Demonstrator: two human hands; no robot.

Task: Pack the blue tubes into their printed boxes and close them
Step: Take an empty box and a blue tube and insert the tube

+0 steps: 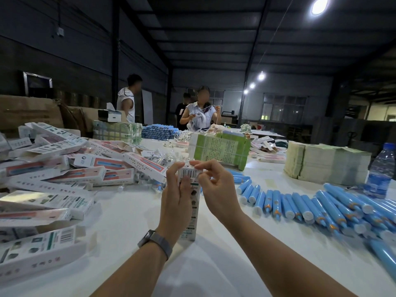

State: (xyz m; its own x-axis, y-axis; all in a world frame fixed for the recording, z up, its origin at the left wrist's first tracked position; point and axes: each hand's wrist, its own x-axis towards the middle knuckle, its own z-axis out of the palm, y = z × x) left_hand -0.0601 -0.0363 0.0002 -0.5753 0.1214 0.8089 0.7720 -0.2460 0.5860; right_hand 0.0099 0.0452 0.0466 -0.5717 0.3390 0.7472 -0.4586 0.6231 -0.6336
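A printed white box (pixel 191 213) stands upright on the white table (pixel 132 221) in front of me. My left hand (pixel 176 198) grips its upper part from the left, fingers curled round the barcode side. My right hand (pixel 214 185) pinches the flap at the box's top end with thumb and fingertips. Whether a tube is inside is hidden. Several loose blue tubes (pixel 304 205) lie in a row to the right. Several printed boxes (pixel 64 174) are heaped on the left.
A water bottle (pixel 382 170) stands at the right. Bundled green leaflets (pixel 220 150) and a paper stack (pixel 325 162) sit behind. More blue tubes (pixel 157 131) are stacked at the far end, where three people stand. Cardboard cartons (pixel 27 112) line the left.
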